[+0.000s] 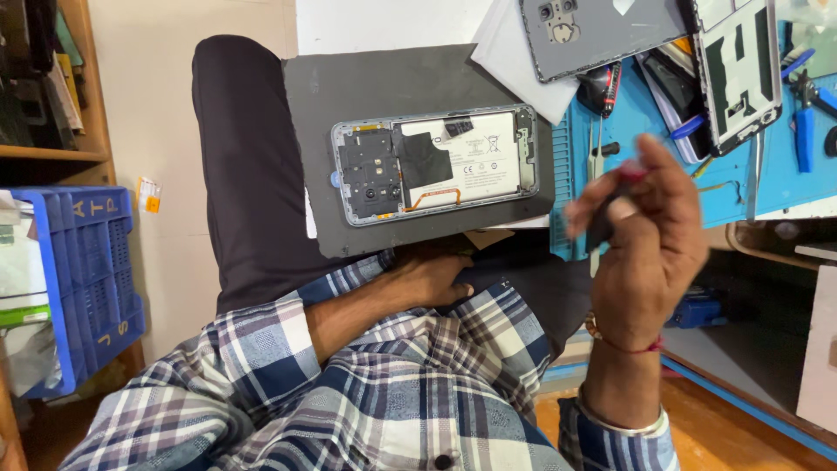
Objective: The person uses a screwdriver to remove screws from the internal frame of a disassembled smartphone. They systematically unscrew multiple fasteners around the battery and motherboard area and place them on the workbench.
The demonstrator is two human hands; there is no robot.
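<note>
Resting on a dark grey mat (384, 78), the opened smartphone (436, 161) lies with its back cover off, showing a white battery (484, 157), a black shield over the camera end and an orange flex strip along the lower edge. The mat sits across the person's lap, on dark trousers (248, 174).

The right hand (649, 231) is raised beside the mat's right edge, apart from the phone, with thumb and fingers pinched on a small dark tool (606, 218) with a reddish tip; motion blur makes it hard to say what kind of tool it is. The left hand (432, 279) lies low against the near edge of the mat, fingers curled under it; whether it grips anything cannot be told. The two hands are well apart.

On the blue surface (654, 105) beyond lie the detached grey back cover (602, 30), a second phone frame (741, 74), and blue-handled pliers (806, 113). A blue plastic crate (91, 279) stands at the left.
</note>
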